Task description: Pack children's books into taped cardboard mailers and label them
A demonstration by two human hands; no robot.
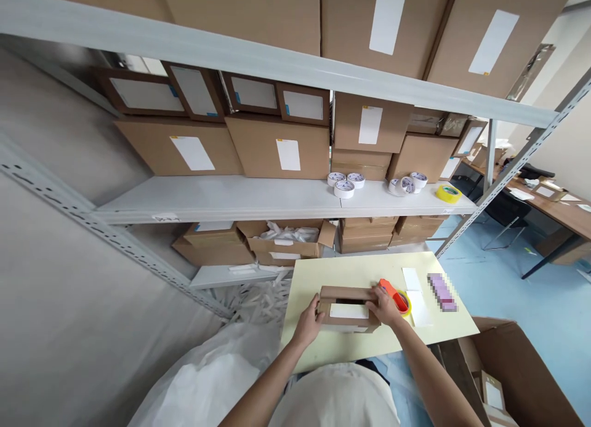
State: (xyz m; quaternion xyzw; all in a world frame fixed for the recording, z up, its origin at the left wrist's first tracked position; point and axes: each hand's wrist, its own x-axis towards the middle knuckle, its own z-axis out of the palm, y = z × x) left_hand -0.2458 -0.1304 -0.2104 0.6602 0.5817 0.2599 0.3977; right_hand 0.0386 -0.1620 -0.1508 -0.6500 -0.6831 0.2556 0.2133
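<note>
A small brown cardboard box [347, 306] with a white label lies on a pale yellow table [323, 347]. My left hand [308, 321] grips its left end, fingers curled round the edge. My right hand [384, 306] is closed on its right end, thumb on the top flap. Just right of that hand lies an orange tape dispenser [396, 296] with a yellow roll. White label sheets [415, 298] lie beside it.
Grey metal shelving [258, 199] holds many brown cartons and several tape rolls [345, 184], one yellow [448, 193]. An open carton [517, 371] stands on the blue floor at right. White plastic bags [198, 378] lie at left. A desk [554, 208] stands far right.
</note>
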